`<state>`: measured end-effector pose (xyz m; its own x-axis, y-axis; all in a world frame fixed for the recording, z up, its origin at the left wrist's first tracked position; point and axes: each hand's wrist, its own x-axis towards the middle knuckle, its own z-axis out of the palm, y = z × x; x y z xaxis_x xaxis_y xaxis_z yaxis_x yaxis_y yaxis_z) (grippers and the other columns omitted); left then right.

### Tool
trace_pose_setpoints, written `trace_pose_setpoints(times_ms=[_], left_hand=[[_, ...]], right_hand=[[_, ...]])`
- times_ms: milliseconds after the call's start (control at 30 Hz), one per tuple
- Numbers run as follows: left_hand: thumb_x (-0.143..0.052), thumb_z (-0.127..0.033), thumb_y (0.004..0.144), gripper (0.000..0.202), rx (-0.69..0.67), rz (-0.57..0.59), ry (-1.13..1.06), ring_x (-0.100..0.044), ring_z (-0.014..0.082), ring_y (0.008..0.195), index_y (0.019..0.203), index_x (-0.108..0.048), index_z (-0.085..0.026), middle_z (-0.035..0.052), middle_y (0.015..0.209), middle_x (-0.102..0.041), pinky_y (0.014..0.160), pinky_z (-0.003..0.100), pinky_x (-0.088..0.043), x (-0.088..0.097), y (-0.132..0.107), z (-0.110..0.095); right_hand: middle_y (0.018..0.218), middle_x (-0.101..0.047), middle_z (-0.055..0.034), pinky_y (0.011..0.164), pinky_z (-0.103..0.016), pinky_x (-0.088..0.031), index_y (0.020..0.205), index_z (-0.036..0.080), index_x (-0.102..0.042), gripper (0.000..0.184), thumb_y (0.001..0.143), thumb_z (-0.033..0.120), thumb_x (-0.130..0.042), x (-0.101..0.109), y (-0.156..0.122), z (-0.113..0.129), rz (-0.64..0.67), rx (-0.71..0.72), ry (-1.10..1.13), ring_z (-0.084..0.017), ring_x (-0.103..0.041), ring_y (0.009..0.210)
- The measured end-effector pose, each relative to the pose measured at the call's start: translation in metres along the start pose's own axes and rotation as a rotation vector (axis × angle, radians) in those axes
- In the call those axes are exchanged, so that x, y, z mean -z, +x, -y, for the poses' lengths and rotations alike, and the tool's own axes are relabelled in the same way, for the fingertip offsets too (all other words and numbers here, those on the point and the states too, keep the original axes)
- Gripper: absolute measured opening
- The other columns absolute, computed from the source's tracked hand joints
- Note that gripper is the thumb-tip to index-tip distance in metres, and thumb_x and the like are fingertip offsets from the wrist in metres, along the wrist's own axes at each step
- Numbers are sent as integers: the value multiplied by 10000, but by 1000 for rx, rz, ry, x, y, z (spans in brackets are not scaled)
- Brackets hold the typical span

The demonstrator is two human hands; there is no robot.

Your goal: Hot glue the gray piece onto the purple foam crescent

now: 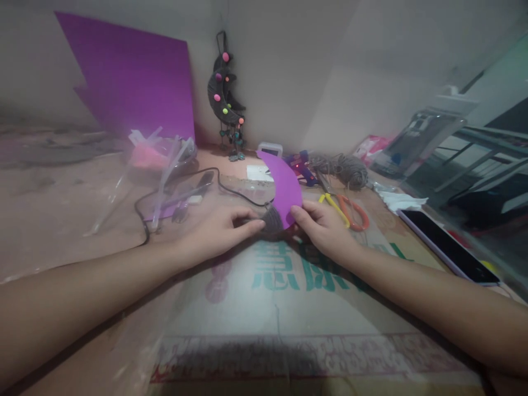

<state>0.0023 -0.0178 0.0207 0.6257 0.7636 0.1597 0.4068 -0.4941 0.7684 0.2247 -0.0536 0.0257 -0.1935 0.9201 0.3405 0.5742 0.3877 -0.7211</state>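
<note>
A purple paper crescent (pixel 287 186) is held up over the work surface, its lower tip wrapped in grey yarn (pixel 272 218). My right hand (pixel 319 220) pinches the crescent's lower right edge between thumb and fingers. At the wrapped tip, my left hand (pixel 237 225) has its thumb and fingers closed on the grey yarn. Just beyond my right hand lie scissors (pixel 357 213) with orange and yellow handles. Farther back are a blue glue gun (pixel 303 165) with a small red light and a ball of grey yarn (pixel 350 170).
A finished grey moon ornament (pixel 223 93) with coloured dots hangs on the wall. Purple sheets (pixel 140 77) lean at the back left, near clear glue sticks (pixel 165 181) and a black cord (pixel 142 212). A phone (pixel 449 245) and white tissue (pixel 400 199) lie right.
</note>
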Motion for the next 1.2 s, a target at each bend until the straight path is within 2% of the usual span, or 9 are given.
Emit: trace_pose_setpoints(times_ms=[133, 233, 600, 800, 1000, 1200], left_hand=[[-463, -418, 899, 329, 15, -42, 29, -596, 148, 723, 835, -670, -170, 2, 800, -685, 677, 248, -445, 0, -1, -1], [-458, -424, 902, 336, 32, -69, 44, -589, 146, 711, 854, -668, -168, 6, 797, -681, 653, 245, -433, 1, -1, 0], [-460, -411, 899, 322, 30, -30, 50, -607, 160, 760, 848, -677, -177, 1, 815, -695, 676, 257, -429, 1, -2, -3], [-444, -429, 902, 347, 15, -27, 68, -612, 169, 751, 831, -671, -176, 4, 800, -695, 669, 264, -428, 1, -2, -3], [-442, -430, 897, 340, -6, -10, 78, -625, 186, 799, 863, -675, -184, 17, 849, -711, 710, 279, -448, 1, -2, -5], [-444, -438, 900, 344, 2, 1, 76, -628, 185, 810, 895, -680, -187, 16, 871, -713, 728, 282, -455, 1, -2, -3]], right_hand=[[677, -618, -6, 585, -219, -431, 747, 164, -595, 306, 918, 385, -472, 0, 1, -1, 160, -10, 50, -126, -572, 628], [705, -647, -25, 624, -237, -441, 748, 157, -623, 304, 914, 364, -475, 0, 2, 0, 218, 6, -7, -142, -593, 670], [675, -659, -17, 608, -227, -426, 694, 151, -644, 249, 875, 279, -531, 1, 3, 2, 227, 14, -75, -126, -587, 636], [699, -663, -17, 632, -232, -435, 716, 154, -643, 270, 890, 324, -527, 0, 2, 1, 268, 12, -39, -129, -592, 661], [680, -656, -12, 592, -229, -414, 684, 155, -647, 236, 848, 312, -580, -2, 3, 2, 228, 17, -65, -127, -573, 630], [661, -658, -14, 585, -226, -415, 671, 154, -641, 262, 856, 325, -569, -1, 3, 3, 241, -16, -77, -127, -575, 619]])
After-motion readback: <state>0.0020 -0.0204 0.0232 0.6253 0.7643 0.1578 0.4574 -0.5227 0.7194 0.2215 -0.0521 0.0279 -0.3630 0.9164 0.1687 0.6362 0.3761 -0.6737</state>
